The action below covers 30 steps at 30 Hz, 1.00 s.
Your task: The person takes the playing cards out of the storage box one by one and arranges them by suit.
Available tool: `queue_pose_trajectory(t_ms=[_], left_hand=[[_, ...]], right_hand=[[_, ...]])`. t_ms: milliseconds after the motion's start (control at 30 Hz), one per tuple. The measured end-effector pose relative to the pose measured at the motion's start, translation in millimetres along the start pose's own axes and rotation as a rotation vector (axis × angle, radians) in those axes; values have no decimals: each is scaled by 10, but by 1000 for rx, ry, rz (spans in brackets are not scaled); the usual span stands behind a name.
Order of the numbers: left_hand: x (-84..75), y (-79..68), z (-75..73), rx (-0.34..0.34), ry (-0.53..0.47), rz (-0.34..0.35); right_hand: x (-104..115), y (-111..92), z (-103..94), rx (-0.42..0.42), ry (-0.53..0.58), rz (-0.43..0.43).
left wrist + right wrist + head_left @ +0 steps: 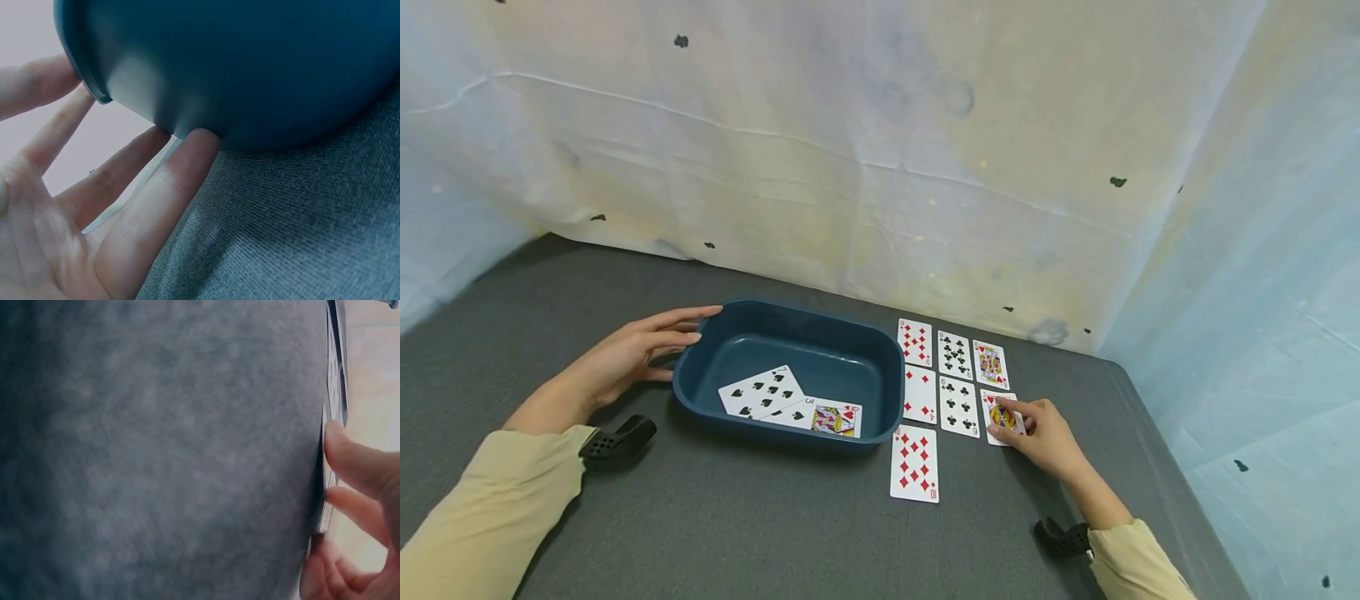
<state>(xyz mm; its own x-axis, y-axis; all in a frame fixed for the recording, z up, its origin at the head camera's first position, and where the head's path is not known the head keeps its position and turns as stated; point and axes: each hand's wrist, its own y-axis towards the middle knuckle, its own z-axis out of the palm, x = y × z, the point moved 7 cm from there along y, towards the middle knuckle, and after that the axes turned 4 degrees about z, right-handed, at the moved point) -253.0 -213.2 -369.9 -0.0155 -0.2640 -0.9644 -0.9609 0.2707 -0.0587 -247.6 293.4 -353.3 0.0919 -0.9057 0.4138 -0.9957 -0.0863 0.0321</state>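
The left hand [637,347] touches the left end of a dark blue tub [790,308], its extended fingers spread along the rim and outer wall. Inside the tub lie a seven of spades [762,392], a partly covered spade card [793,413] and a red face card [837,417]. At the far right of the laid-out cards, the right hand [1043,437] holds a red face card [992,435] between thumb and finger. In the right wrist view this card [327,465] appears edge-on, and its contact with the table is hard to tell.
Right of the tub, cards lie face up in rows: red nine [915,342], club card [954,355], king of hearts [991,364], four of diamonds [920,394], six of clubs [959,407] and ten of diamonds [914,464]. A cloth backdrop [850,167] borders the grey table [760,533].
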Motion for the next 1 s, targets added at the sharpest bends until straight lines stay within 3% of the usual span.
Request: queue_pose_trajectory(t_ms=[267,433,700,1000], left_hand=[[1,1,5,7,-13,2],[6,-6,10,8,-14,0],[9,-1,20,6,-15,-2],[4,-5,6,2,-18,2]], right_hand=[[31,-8,-11,-23,24,7],[217,53,-99,-68,93,-7],[690,179,-123,-66,360,-7],[1242,243,24,40,660,-40]])
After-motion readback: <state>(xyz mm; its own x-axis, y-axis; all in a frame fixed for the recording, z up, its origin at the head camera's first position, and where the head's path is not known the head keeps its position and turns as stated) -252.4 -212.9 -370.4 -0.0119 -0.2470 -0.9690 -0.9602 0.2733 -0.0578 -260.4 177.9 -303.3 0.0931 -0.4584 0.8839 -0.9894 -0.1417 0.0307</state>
